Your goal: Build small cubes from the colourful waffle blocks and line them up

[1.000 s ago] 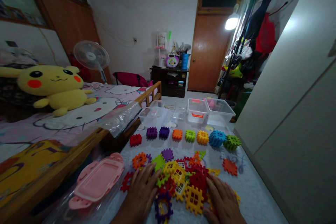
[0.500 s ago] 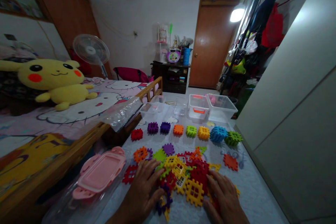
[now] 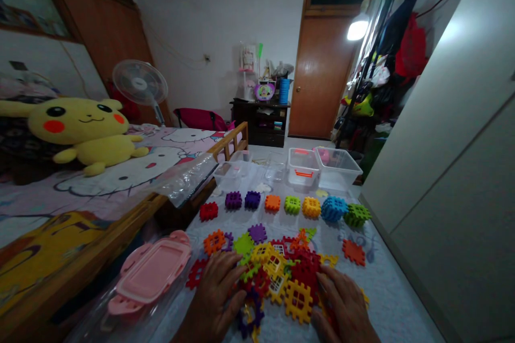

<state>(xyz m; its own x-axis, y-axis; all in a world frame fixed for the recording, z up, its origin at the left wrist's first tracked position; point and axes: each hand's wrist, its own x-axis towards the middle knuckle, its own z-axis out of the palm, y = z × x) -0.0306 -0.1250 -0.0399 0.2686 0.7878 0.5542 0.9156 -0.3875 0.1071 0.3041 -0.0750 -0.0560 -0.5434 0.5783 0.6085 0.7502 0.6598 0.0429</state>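
Observation:
A heap of flat, toothed plastic tiles in red, yellow, green, purple and orange lies on the pale cloth before me. My left hand rests palm down on the heap's left side, fingers spread, with a purple tile at its fingertips. On the heap's right side lies my right hand, flat over red tiles, fingers apart. Beyond the heap stands a row of assembled cubes in red, purple, orange, green, yellow and blue.
A pink lid on a clear box sits at my left. Clear plastic tubs stand behind the cubes. A bed with a yellow plush toy runs along the left; a white cabinet wall closes the right. One orange tile lies apart.
Both hands stay on the heap. My left hand has drawn slightly toward me and its fingers now curl beside the purple tile. The view shifted a little.

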